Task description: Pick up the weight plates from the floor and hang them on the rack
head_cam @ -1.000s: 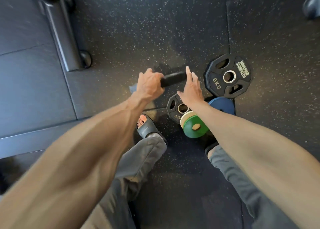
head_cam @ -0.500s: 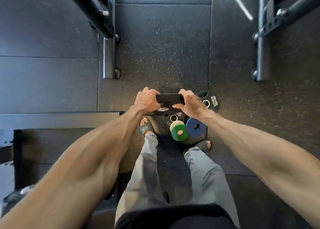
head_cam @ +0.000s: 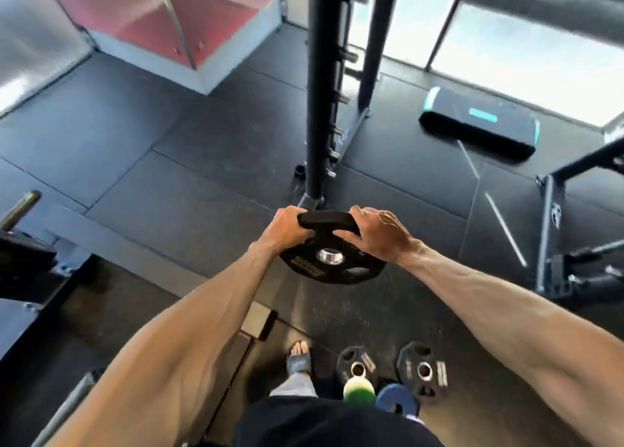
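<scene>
I hold a black weight plate with a silver centre hole in the air in front of me. My left hand grips its top rim on the left, my right hand grips the rim on the right. Straight ahead stands the black upright rack with short pegs down its side. On the floor by my feet lie two black plates, a green plate and a blue plate.
A black and teal step platform lies on the floor at the right rear. A black metal frame stands at the right. A bench and bar end are at the left edge. A red and white box sits at the back left.
I have stood up with the plate in both hands; it has risen from just above the floor. My view has swung up from the floor to the rack ahead.
</scene>
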Demonstrator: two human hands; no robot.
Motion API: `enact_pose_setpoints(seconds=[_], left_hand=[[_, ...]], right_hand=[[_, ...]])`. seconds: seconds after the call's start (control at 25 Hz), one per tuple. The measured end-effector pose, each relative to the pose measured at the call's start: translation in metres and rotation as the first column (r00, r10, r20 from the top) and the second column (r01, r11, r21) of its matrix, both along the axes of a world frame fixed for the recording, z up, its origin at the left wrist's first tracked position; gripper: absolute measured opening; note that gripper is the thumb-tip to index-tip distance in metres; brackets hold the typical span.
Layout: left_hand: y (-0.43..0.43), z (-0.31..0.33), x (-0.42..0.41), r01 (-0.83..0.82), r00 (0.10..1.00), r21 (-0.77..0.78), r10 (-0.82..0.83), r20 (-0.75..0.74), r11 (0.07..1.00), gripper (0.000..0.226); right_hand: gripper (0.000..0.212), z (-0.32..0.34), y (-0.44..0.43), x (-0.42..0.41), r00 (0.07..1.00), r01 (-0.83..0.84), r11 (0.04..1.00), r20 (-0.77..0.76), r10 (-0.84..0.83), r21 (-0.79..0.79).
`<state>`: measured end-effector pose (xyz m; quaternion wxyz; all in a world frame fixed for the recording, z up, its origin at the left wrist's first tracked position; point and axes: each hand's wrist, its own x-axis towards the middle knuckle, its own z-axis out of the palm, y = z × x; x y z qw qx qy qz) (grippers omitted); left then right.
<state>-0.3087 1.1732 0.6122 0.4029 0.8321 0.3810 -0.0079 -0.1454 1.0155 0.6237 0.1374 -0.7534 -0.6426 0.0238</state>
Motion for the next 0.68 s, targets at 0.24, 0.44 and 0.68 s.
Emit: enact_pose_setpoints(seconds=[0.24, 0.44, 0.68], left_hand=[[0.105, 0.043, -0.035, -0.222, 0.975, 0.183, 0.214, 0.062, 0.958, 0.009], [0.179, 0.054, -0.05, -0.323, 0.933, 0.355, 0.357, -0.035, 0.877, 0.018], [0.296, 0.053, -0.05, -0.391, 0.864, 0.392, 0.479, -0.156, 0.833, 0.019]], right_hand=[[0.066, 0.024, 0.138, -0.019, 0.997, -0.072, 0.996, -0.007, 0.073, 0.053], [0.058, 0.024, 0.239, -0.021, 0.987, -0.154, 0.984, -0.035, 0.157, 0.089], [0.046, 0.001, 0.379, -0.016, 0.925, -0.236, 0.967, -0.282, 0.255, 0.101]])
